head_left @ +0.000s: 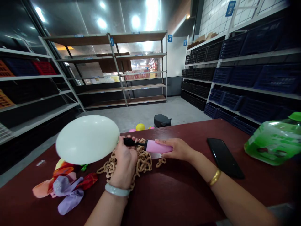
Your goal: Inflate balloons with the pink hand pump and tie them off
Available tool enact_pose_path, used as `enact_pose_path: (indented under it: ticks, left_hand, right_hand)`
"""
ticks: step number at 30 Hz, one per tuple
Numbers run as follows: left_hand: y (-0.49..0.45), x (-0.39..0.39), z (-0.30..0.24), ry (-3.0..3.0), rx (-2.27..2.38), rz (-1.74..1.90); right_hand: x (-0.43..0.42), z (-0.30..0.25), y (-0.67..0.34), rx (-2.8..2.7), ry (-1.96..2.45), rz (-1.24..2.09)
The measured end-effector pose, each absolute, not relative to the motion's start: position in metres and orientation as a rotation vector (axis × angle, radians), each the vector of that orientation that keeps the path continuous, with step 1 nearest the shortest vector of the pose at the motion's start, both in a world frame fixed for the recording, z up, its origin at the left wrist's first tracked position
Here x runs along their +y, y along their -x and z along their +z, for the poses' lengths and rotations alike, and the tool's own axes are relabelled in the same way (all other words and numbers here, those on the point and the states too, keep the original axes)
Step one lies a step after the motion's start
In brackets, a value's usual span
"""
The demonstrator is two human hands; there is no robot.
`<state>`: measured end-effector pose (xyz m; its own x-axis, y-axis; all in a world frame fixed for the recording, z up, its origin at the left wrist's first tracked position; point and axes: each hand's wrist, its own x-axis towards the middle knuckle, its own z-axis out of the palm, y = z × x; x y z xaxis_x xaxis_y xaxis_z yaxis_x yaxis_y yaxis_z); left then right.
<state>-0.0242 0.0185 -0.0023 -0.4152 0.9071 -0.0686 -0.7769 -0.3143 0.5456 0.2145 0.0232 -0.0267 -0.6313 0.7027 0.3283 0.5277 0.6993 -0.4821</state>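
Note:
A pale white inflated balloon (87,138) hangs over the dark red table (178,194) at the left. My left hand (124,158) is closed around the balloon's neck and the black nozzle of a pink hand pump (155,146). My right hand (177,149) is wrapped round the pink body of the pump, to the right of the nozzle. Under both hands lies a heap of tan chain links (141,163).
Several flat uninflated balloons (66,188) lie at the table's left front. A black phone (224,158) and a green plastic jug (275,141) are on the right. Shelving racks with crates line both sides; loose balloons (140,126) and a dark bag (161,120) rest on the floor beyond.

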Motion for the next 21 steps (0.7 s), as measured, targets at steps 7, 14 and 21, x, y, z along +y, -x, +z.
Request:
enact_pose_path:
  ticks: [7,14,21]
  left_hand:
    - [0.080,0.024,0.019,-0.367,0.540,2.101]
    - [0.059,0.018,0.020,-0.369,0.447,2.099]
    - [0.007,0.008,0.003,-0.415,0.470,1.908]
  right_hand:
    - [0.023,-0.014,-0.233,-2.376,0.955,0.526]
    - [0.021,-0.005,-0.243,-2.368,0.977,0.334]
    - [0.015,-0.012,-0.223,-2.368,0.954,0.352]
